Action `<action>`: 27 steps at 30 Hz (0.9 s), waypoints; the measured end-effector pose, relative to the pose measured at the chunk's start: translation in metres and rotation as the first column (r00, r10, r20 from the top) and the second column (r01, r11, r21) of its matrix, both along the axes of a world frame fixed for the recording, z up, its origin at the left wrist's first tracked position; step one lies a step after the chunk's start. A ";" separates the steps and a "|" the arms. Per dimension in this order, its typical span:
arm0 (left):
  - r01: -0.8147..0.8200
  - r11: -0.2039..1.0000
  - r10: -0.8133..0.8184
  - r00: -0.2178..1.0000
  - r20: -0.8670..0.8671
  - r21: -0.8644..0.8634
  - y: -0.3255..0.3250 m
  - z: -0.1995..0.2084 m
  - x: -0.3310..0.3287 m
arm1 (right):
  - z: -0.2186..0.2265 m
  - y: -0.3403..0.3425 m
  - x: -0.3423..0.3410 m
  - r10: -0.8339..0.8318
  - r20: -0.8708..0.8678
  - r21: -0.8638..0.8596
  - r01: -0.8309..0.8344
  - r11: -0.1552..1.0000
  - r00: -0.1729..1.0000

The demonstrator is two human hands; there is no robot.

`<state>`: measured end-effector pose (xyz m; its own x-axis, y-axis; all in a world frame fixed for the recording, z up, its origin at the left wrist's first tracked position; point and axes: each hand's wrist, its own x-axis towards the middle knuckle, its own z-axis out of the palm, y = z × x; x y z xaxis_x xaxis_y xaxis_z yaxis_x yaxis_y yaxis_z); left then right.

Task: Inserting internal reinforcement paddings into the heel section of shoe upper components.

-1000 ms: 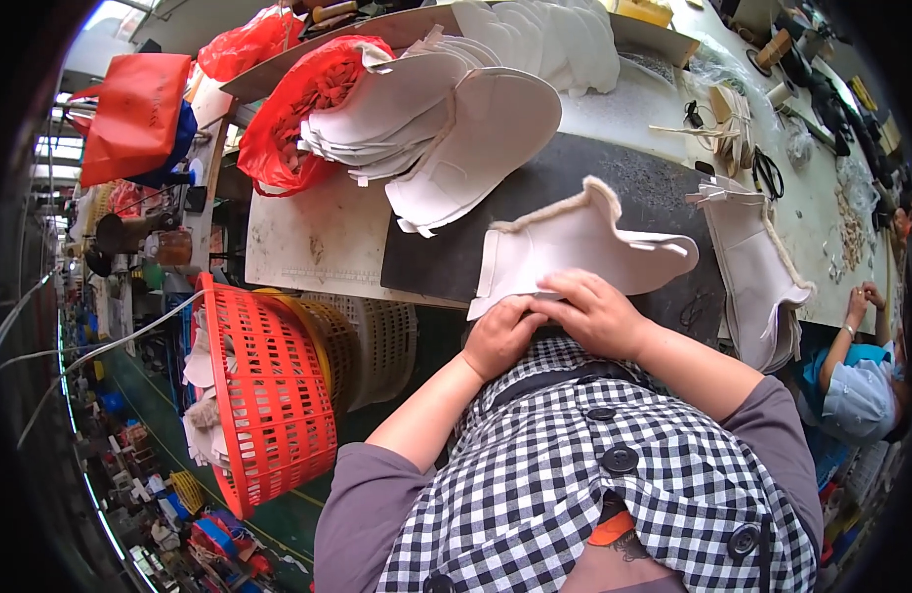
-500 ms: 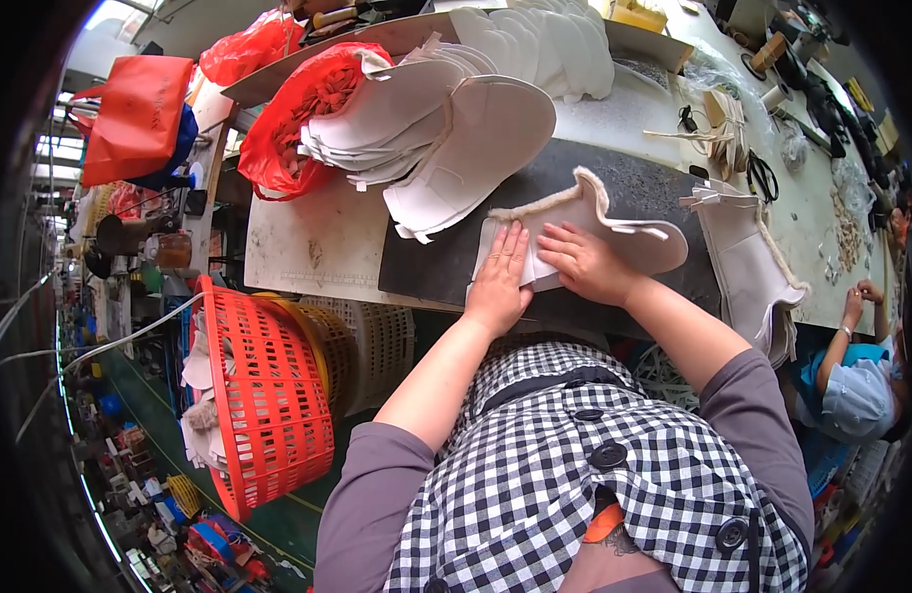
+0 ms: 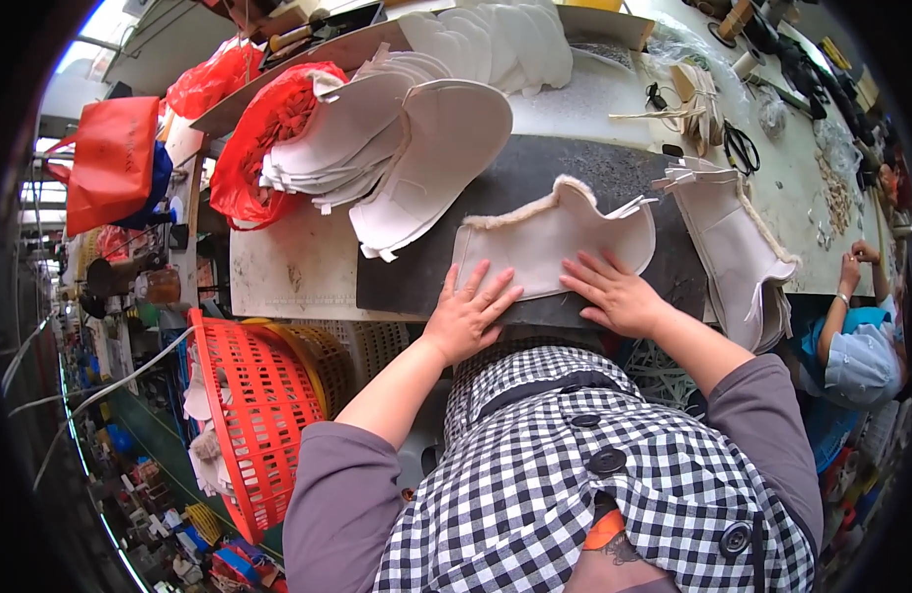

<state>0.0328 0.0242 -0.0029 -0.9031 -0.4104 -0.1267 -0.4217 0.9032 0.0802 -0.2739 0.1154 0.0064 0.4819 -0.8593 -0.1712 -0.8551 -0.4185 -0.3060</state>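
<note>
A folded white boot upper [image 3: 550, 247] with a fluffy fleece edge lies flat on the black mat [image 3: 584, 158] in front of me. My left hand [image 3: 466, 311] rests on its lower left corner, fingers spread. My right hand [image 3: 616, 295] lies with spread fingers on its lower right edge. Neither hand grips anything. Left of the mat's middle, a stack of white boot pieces [image 3: 441, 148] leans over more layered pieces. To the right, another pile of folded boot uppers [image 3: 731, 242] with fleece trim hangs over the table's front edge.
A red plastic bag [image 3: 268, 128] of small red pieces stands at the table's left. Below it hangs a red basket [image 3: 268, 405] holding white scraps. Scissors [image 3: 741, 148] and a bundle of strips [image 3: 698, 104] lie at the back right. A co-worker's hands [image 3: 855, 262] show at far right.
Both hands have slid toward me and apart, to the boot upper's near edge, uncovering its middle. The upper lies slightly rotated. The whole view has shifted a little.
</note>
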 end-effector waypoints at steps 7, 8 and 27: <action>-0.117 0.973 0.096 0.989 0.113 0.198 -0.006 0.044 -0.061 | -0.004 0.041 0.008 -0.178 -0.012 -0.019 0.178 0.984 0.984; -0.174 0.931 0.037 0.919 0.391 0.320 -0.020 0.054 -0.080 | -0.005 0.041 0.008 -0.183 -0.001 -0.026 0.183 0.983 0.983; 0.172 0.967 -0.158 0.984 -0.085 0.186 -0.010 0.006 -0.086 | -0.028 -0.042 -0.036 -0.808 0.419 -0.036 0.897 0.440 0.414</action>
<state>-0.0529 0.0145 0.0035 -0.9655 -0.2290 -0.1237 -0.2555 0.9246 0.2827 -0.3098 0.0736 -0.0216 -0.5449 -0.8349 0.0777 -0.6819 0.3873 -0.6204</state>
